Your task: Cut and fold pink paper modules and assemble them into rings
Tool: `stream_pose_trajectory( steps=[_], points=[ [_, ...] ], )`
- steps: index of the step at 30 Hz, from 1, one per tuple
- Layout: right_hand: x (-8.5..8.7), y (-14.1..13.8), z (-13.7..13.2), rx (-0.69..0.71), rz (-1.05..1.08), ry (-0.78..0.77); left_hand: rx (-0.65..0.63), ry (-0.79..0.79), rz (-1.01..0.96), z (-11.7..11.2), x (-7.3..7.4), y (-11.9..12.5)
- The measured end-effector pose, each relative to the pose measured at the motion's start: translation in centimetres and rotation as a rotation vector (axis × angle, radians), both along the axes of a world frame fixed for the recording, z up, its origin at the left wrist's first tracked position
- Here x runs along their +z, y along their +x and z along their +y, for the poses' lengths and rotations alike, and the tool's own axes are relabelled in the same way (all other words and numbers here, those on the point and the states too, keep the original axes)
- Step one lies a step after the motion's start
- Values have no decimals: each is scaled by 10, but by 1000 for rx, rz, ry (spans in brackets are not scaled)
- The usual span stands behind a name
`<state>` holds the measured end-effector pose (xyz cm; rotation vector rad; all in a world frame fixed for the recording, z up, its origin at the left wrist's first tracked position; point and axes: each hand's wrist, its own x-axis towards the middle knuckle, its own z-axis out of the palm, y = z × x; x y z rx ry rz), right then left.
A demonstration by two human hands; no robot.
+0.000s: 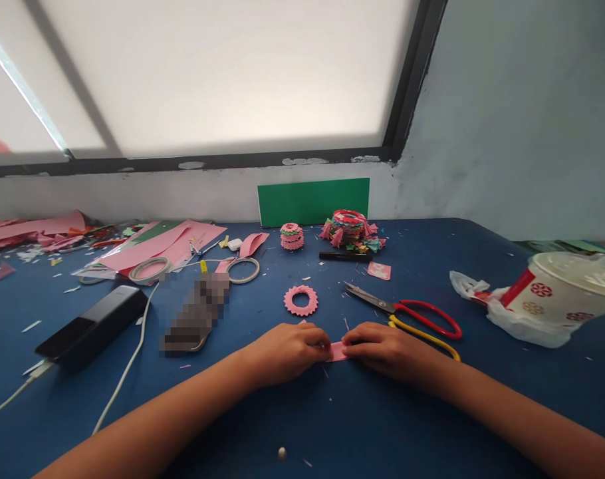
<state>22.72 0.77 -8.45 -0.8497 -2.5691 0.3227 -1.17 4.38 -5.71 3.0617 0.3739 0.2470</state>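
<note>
A small strip of pink paper (338, 352) lies low over the blue table between my two hands. My left hand (293, 350) pinches its left end, and my right hand (382, 347) has its fingers closed on the right end. Parts of the strip are hidden under my fingers. Just beyond my left hand lies a flat pink paper ring (301, 301) with a toothed edge. Scissors (397, 313) with one red and one yellow handle rest beside my right hand, blades pointing away to the left.
Farther back stand a small pink stack of paper rings (292, 237) and a larger multicoloured one (350, 229). Left are tape rolls (244, 271), pink sheets (183, 243), a black power bank (94, 326) and a cable (133, 356). A bagged cup (546, 293) is at right.
</note>
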Motion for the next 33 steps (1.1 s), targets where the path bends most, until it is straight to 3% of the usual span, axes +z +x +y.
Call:
stream_pose_trajectory(
  steps=[6, 10, 33],
  points=[
    [10, 5, -1, -1, 55, -188, -15, -37, -21, 0, 2, 0],
    [13, 6, -1, -5, 72, -228, -22, -38, -23, 1, 2, 0],
    [16, 3, -3, 54, 5, -79, -39, 25, 16, 2, -1, 0]
  ],
)
